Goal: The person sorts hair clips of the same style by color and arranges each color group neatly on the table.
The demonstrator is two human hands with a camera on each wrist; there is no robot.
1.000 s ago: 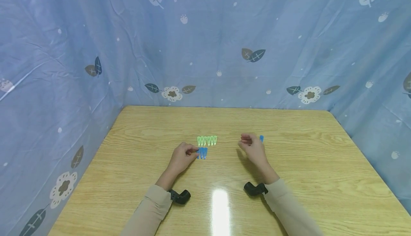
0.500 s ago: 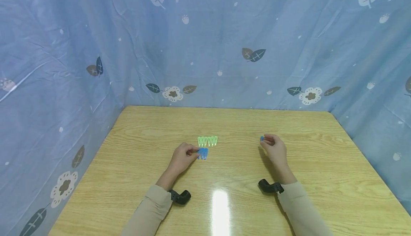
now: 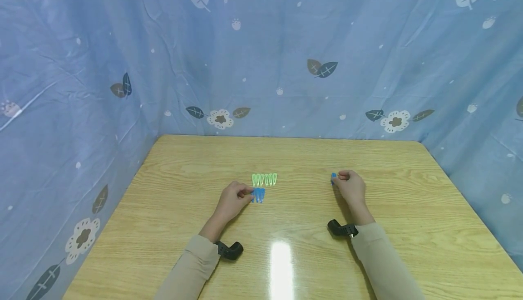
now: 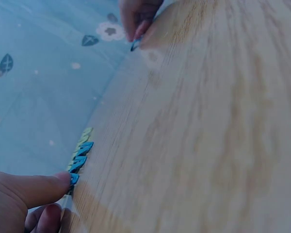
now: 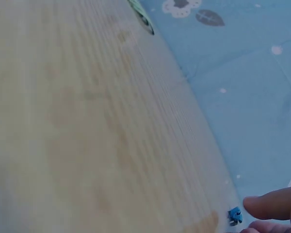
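In the head view, my left hand (image 3: 233, 200) pinches the left end of a short row of blue snap hair clips (image 3: 261, 195) on the table. The left wrist view shows its thumb on the nearest blue clip (image 4: 74, 179), with the other fingers curled below. Directly behind that row lies a row of several light green snap hair clips (image 3: 264, 179). Off to the right, my right hand (image 3: 352, 189) has thumb and fingertips at a separate blue hair clip (image 3: 333, 177), seemingly pinching its edge. The right wrist view shows this clip (image 5: 235, 216) nearly end-on at the fingertips.
The wood-grain table (image 3: 196, 154) has a patterned blue cloth (image 3: 261, 55) hanging behind it and at both sides. Black cameras are strapped to the left wrist (image 3: 230, 250) and right wrist (image 3: 342, 229). Light glares off the table's front middle.
My right hand has moved right from the table's middle to the separate blue clip, and its fingers have drawn together there. The left hand has stayed at the blue row.
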